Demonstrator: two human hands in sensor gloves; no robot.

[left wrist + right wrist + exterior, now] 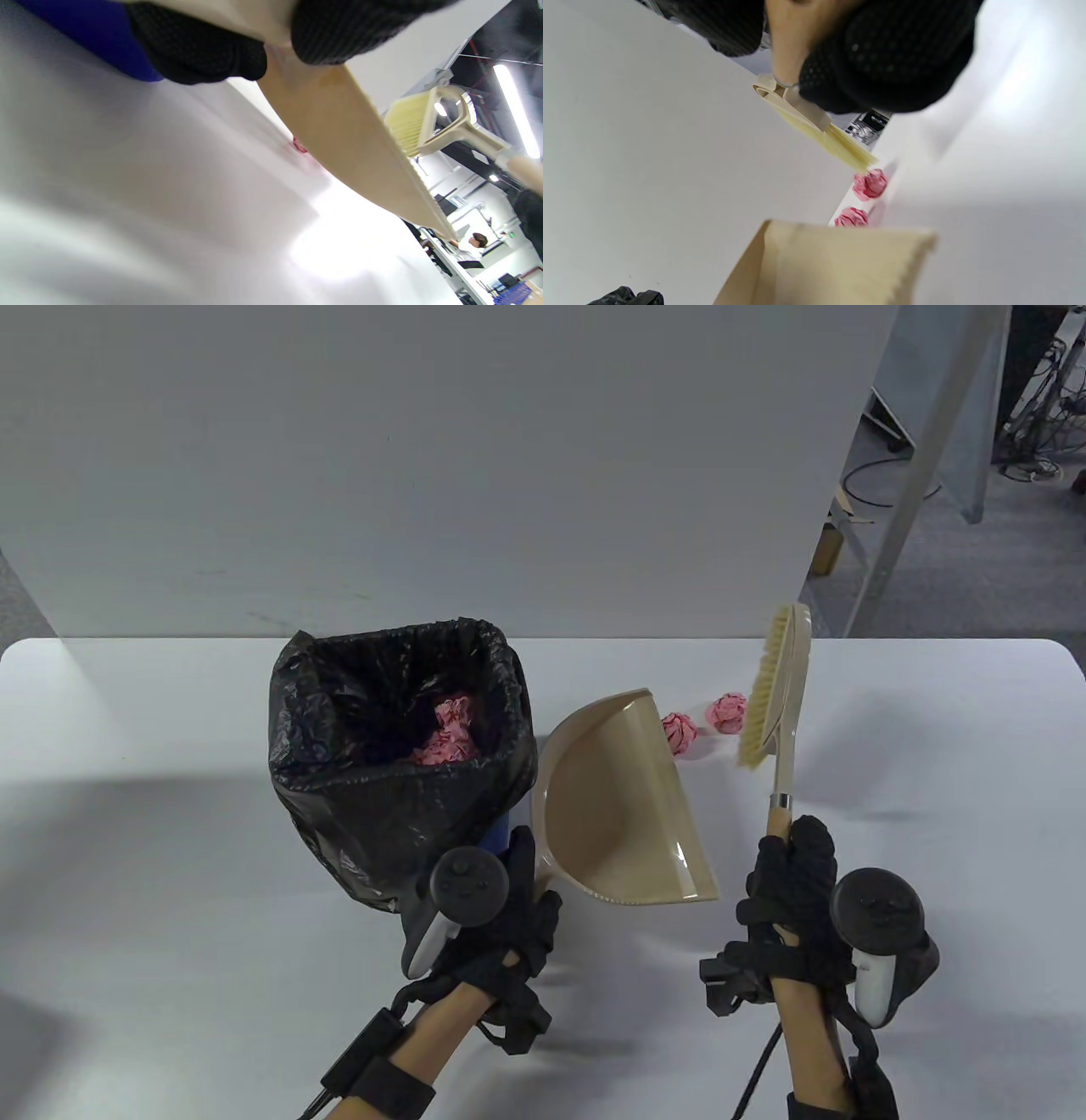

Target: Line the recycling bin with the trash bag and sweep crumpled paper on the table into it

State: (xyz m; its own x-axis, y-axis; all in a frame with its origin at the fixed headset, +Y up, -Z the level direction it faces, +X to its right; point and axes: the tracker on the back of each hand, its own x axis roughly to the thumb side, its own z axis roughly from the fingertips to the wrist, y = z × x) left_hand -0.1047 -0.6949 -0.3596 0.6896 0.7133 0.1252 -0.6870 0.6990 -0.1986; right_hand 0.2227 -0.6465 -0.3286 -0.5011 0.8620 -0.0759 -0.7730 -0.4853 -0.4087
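A bin lined with a black trash bag (399, 755) stands left of centre, with pink crumpled paper (450, 729) inside; its blue wall (85, 38) shows below the bag. My left hand (496, 912) grips the handle of a beige dustpan (619, 806), held tilted above the table beside the bin. My right hand (793, 891) grips the wooden handle of a hand brush (776, 687), bristles raised beside two pink paper balls (679, 729) (728, 712) on the table. The right wrist view shows both balls (869, 184) (851, 217) beyond the dustpan (835, 262).
The white table (170, 857) ends at a white panel (424, 458) behind. Past the panel's right edge are a metal frame leg (899, 500) and floor cables. A person (477, 241) sits at a far desk in the left wrist view.
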